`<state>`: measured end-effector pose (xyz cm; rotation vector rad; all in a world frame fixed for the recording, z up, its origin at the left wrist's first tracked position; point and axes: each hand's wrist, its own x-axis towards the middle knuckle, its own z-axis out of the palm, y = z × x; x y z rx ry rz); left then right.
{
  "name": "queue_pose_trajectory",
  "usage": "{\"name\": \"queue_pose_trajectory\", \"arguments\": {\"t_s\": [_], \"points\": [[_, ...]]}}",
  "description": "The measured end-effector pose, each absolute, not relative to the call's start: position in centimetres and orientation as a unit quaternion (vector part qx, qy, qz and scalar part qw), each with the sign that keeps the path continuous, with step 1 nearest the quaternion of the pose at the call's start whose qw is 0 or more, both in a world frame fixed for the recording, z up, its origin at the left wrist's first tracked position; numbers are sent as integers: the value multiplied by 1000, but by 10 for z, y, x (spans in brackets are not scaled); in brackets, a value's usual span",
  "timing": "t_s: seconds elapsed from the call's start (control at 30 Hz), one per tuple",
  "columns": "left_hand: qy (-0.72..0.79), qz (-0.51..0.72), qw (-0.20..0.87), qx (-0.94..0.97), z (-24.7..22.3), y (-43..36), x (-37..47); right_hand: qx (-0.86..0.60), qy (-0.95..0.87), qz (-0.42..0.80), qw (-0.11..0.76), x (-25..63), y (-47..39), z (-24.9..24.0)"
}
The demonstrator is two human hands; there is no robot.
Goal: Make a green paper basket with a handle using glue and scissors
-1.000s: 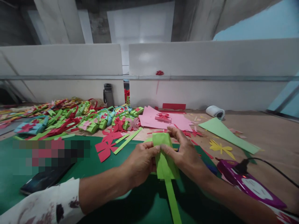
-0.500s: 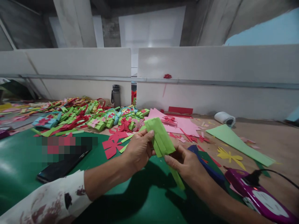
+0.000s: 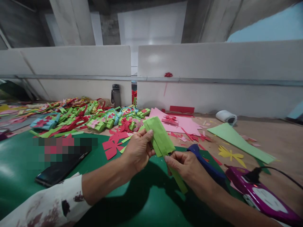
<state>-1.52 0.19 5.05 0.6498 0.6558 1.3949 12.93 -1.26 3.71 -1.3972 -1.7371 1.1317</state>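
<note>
A folded light-green paper piece (image 3: pixel 159 135) is held above the green mat, tilted, with crease lines or overlapping flaps on its face. My left hand (image 3: pixel 139 148) pinches its left edge, thumb on the near face. At the lower right corner, my right hand (image 3: pixel 182 162) has thumb and fingers closed on the paper's lower edge. A narrow green paper strip (image 3: pixel 179 181) hangs down from beneath that hand; whether it is joined to the folded piece is hidden by the fingers.
Left of centre lies a heap of small green paper bags (image 3: pixel 97 123) with red flower cutouts (image 3: pixel 113 146). Pink sheets (image 3: pixel 182 123) lie behind my hands. A blue-handled tool (image 3: pixel 205 164), a purple power strip (image 3: pixel 267 195), a dark phone (image 3: pixel 59 171) and a bottle (image 3: pixel 115 95) are around.
My right hand's fingers have drawn in to the paper's lower corner and now pinch there. The folded paper has shifted slightly left in view, along with the whole scene.
</note>
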Motion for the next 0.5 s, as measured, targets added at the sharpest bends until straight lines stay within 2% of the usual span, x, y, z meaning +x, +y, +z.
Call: {"name": "queue_pose_trajectory", "arguments": {"t_s": [0.5], "points": [[294,617,668,296,52,0,-13,-519,-659,435,328,127,-13,36]]}}
